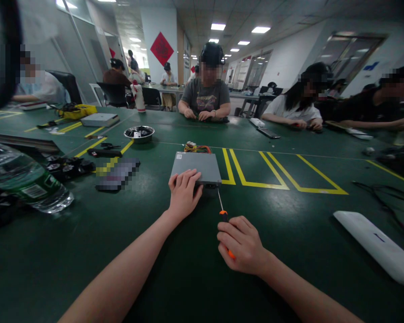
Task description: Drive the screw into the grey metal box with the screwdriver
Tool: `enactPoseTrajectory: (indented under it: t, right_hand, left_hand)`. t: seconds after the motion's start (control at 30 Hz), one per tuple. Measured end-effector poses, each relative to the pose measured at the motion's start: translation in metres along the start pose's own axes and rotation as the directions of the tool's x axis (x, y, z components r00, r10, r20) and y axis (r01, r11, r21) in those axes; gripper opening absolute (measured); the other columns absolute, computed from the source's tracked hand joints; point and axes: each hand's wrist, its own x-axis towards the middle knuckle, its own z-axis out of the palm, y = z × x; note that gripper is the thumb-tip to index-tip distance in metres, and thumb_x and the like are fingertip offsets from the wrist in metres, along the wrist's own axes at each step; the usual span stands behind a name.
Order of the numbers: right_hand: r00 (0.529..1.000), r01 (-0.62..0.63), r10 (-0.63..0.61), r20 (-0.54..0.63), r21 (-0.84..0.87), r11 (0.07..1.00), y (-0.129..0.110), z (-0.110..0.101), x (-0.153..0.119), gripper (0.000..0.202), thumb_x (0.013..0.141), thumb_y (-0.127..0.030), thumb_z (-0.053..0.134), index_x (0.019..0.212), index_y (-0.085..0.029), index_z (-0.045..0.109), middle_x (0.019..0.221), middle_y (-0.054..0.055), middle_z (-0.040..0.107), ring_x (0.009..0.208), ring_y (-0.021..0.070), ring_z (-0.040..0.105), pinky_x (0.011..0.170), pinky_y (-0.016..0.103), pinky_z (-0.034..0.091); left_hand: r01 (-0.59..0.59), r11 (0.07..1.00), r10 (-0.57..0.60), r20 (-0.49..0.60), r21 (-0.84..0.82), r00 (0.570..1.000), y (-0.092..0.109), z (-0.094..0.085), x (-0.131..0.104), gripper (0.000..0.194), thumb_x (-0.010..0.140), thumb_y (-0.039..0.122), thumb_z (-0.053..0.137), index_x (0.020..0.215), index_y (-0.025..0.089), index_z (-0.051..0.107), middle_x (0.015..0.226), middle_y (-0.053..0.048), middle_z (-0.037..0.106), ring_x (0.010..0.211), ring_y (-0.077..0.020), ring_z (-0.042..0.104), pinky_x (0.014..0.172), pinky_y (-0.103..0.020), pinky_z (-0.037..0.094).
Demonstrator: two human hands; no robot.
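Observation:
A flat grey metal box (207, 165) with a small white label lies on the green table (188, 278), and a bundle of coloured wires (197, 148) comes out of its far side. My left hand (185, 193) rests on the box's near left part, fingers spread over its top. Wrapped round the handle of an orange and black screwdriver (224, 216) is my right hand (240, 244). The screwdriver's thin shaft points away from me, its tip at the near right corner of the box; whether it touches a screw is too small to tell.
A water bottle (23, 179), a phone (117, 174) and a metal bowl (139, 134) stand or lie to the left. At right are a white case (373, 242) and black cables (387, 202). A person (207, 89) sits opposite.

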Motion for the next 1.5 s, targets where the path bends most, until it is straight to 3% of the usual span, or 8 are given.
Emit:
enactPoseTrajectory:
  t: [0.33,0.47,0.53,0.7,0.9,1.13,1.3,1.5]
  right_hand:
    - [1.0,-0.016,0.016,-0.003,0.012,1.0,0.0,-0.001,0.002,0.008,0.075,-0.013,0.05,0.077,-0.016,0.058,0.084,0.005,0.061,0.075,0.0164,0.048,0.065,0.03,0.04]
    - [0.994,-0.104,0.102,-0.039,-0.052,0.993,0.001,-0.007,0.006,0.023,0.079,-0.03,0.052,0.09,-0.011,0.058,0.098,0.015,0.057,0.076,0.0172,0.05,0.063,0.029,0.041]
    - [0.992,-0.12,0.114,-0.054,-0.125,0.985,0.001,-0.01,0.008,0.03,0.08,-0.038,0.051,0.091,-0.011,0.058,0.091,0.014,0.057,0.071,0.0167,0.05,0.059,0.028,0.039]
    - [0.986,-0.164,0.169,0.013,-0.175,0.971,-0.004,-0.011,0.009,0.021,0.082,-0.027,0.05,0.092,-0.011,0.058,0.066,0.002,0.056,0.057,0.0123,0.046,0.056,0.027,0.033]
    - [0.987,-0.13,0.146,0.072,-0.187,0.974,-0.008,-0.012,0.007,0.017,0.076,-0.017,0.05,0.088,-0.017,0.062,0.073,0.006,0.054,0.067,0.0163,0.044,0.061,0.029,0.034]
    - [0.989,-0.135,0.145,0.036,-0.206,0.969,-0.007,-0.017,0.011,0.018,0.082,-0.033,0.052,0.082,-0.017,0.061,0.07,0.004,0.054,0.064,0.0143,0.045,0.058,0.027,0.033]
    - [0.976,-0.217,0.218,-0.013,-0.147,0.965,-0.005,-0.021,0.011,0.02,0.085,-0.025,0.047,0.093,-0.01,0.057,0.065,0.002,0.056,0.055,0.0102,0.047,0.057,0.026,0.036]
    - [0.982,-0.162,0.177,0.066,-0.184,0.969,-0.011,-0.014,0.008,0.016,0.078,-0.019,0.049,0.087,-0.016,0.062,0.075,0.007,0.053,0.068,0.0167,0.046,0.06,0.029,0.036]
  left_hand:
    - [0.003,1.0,-0.003,-0.001,-0.011,1.0,-0.001,0.002,0.0,0.031,0.085,0.028,0.048,0.117,0.024,0.049,0.123,-0.005,0.055,0.118,-0.0218,0.044,0.099,-0.042,0.021]
    - [-0.001,1.0,0.001,-0.001,-0.012,1.0,-0.001,0.001,-0.001,0.032,0.086,0.029,0.047,0.117,0.024,0.049,0.123,-0.006,0.055,0.118,-0.0221,0.044,0.099,-0.042,0.021]
    - [0.0,1.0,0.0,-0.006,-0.013,1.0,-0.001,0.001,-0.001,0.032,0.085,0.028,0.047,0.117,0.024,0.049,0.123,-0.005,0.055,0.117,-0.022,0.044,0.099,-0.042,0.021]
    - [-0.003,1.0,0.003,-0.006,-0.018,1.0,-0.001,0.002,-0.001,0.032,0.086,0.029,0.047,0.117,0.024,0.049,0.123,-0.006,0.055,0.117,-0.022,0.044,0.099,-0.042,0.021]
    - [0.005,1.0,-0.005,0.011,-0.017,1.0,-0.001,0.0,0.0,0.031,0.086,0.029,0.047,0.117,0.024,0.048,0.124,-0.005,0.054,0.118,-0.0211,0.043,0.1,-0.041,0.021]
    - [-0.002,1.0,0.002,0.001,-0.014,1.0,-0.001,0.001,0.0,0.032,0.086,0.029,0.047,0.117,0.024,0.049,0.123,-0.006,0.055,0.117,-0.0218,0.044,0.1,-0.042,0.021]
    - [-0.001,1.0,0.001,0.003,-0.016,1.0,-0.001,0.001,0.0,0.032,0.085,0.028,0.048,0.117,0.024,0.049,0.123,-0.006,0.055,0.117,-0.0223,0.044,0.099,-0.042,0.021]
    - [-0.003,1.0,0.003,0.005,-0.011,1.0,-0.002,0.001,0.0,0.032,0.086,0.028,0.047,0.117,0.024,0.048,0.123,-0.005,0.054,0.118,-0.0219,0.044,0.099,-0.042,0.021]
